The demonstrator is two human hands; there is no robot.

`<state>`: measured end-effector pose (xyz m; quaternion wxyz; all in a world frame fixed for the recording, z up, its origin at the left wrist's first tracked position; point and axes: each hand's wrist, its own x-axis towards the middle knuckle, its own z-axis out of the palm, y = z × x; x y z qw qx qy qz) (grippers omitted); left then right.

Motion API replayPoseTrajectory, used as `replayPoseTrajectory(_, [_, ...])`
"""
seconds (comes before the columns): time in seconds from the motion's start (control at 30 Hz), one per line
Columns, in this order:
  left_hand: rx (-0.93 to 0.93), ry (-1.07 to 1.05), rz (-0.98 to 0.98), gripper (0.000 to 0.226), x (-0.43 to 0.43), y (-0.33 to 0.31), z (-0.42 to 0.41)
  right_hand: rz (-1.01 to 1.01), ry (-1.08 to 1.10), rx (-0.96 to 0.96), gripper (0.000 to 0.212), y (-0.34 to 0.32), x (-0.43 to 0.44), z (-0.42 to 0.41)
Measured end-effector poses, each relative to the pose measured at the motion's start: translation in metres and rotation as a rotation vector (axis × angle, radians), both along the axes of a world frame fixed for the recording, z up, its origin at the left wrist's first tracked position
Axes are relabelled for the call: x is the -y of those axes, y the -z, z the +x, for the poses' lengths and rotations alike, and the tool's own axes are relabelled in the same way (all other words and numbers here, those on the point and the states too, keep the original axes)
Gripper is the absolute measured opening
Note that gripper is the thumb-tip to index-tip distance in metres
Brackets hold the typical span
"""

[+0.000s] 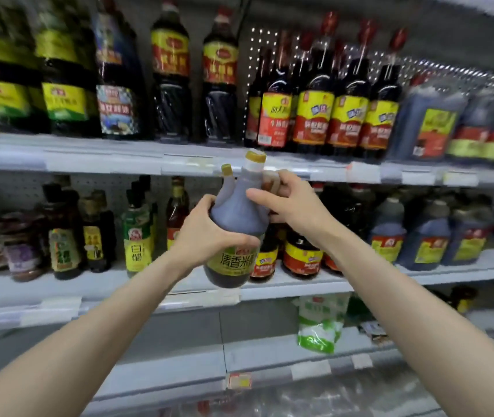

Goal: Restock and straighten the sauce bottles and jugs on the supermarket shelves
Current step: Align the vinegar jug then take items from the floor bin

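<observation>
Jug (236, 215) is being held in the air by both hands, in front of the middle shelf (450, 272), not yet set down. Left hand (203, 236) is being wrapped round the body just above the label. Right hand (287, 203) is being curled round the handle by the neck. A second yellow cap (227, 170) is being shown just behind the neck; whether that's another jug can't be told.

Progress is being judged as mid-task. Top shelf (104, 159) is being shown full, with rows roughly fronted. Middle shelf is being shown stocked on both sides. A gap seems to be sitting behind the jug, beside the red-label bottles (301, 257), so placement is probably being aimed there. Bottom shelf (269, 350) is being left sparse, with one green pouch (320, 323).

Remaining: jug placement, label facing, bottom shelf.
</observation>
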<state>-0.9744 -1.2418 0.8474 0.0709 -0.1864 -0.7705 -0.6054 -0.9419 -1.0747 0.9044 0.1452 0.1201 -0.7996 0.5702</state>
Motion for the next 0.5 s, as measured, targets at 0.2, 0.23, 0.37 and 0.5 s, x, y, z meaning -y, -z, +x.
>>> replayPoseTrajectory(0.2, [-0.100, 0.066, 0.055, 0.087, -0.065, -0.072, 0.029, -0.103, 0.070, -0.146, 0.024, -0.044, -0.052, 0.038])
replayPoseTrajectory(0.23, [-0.097, 0.071, 0.056, 0.086, -0.069, -0.074, 0.030, -0.130, 0.063, -0.148, 0.020, -0.044, -0.053, 0.040])
replayPoseTrajectory(0.37, [-0.101, 0.114, 0.056, 0.084, -0.118, -0.085, 0.050, -0.126, 0.080, -0.171, 0.013, -0.053, -0.099, 0.067])
replayPoseTrajectory(0.5, [-0.112, 0.175, 0.064, 0.077, -0.187, -0.092, 0.081, -0.121, 0.126, -0.193, 0.027, -0.060, -0.167, 0.101])
